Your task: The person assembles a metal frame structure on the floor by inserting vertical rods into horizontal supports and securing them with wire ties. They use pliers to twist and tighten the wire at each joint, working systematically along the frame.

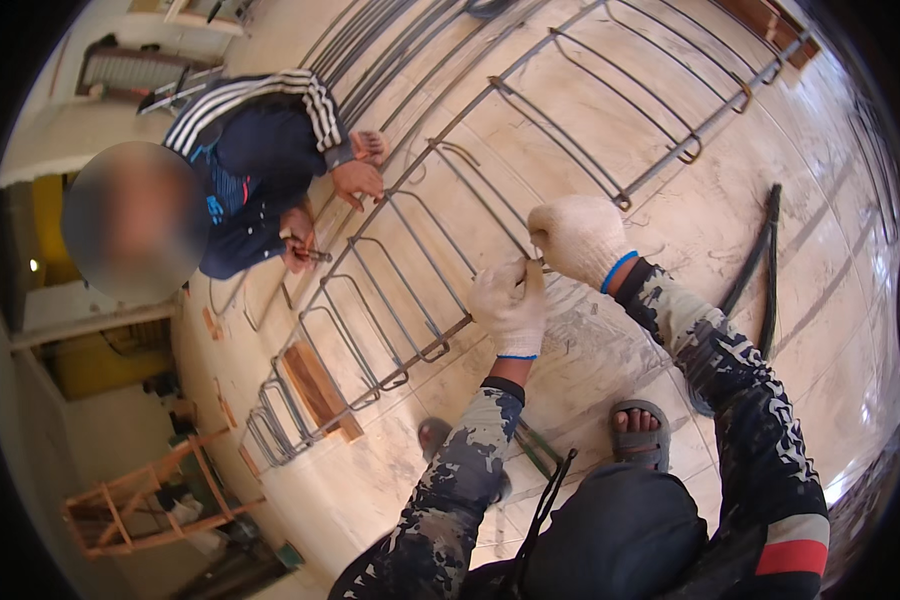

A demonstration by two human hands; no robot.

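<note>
Both my hands wear white knit gloves with blue cuffs and meet at the near long bar of a steel rebar cage [448, 334]. My left hand [510, 308] is closed at that bar, its fingers bent beside a stirrup [506, 226]. Right next to it, my right hand [580, 238] is curled into a fist over the same bar. The gloves hide what the fingers grip. Bent rectangular stirrups are spaced along the cage, crowded together toward its lower left end.
Across the cage crouches another person [260, 170], one hand by the far bar, the other holding a tool [315, 256]. A wooden block [320, 390] lies under the cage. Long loose bars [380, 50] lie behind. At right is a black bent strip [765, 260]; my sandalled foot [640, 432] stands below.
</note>
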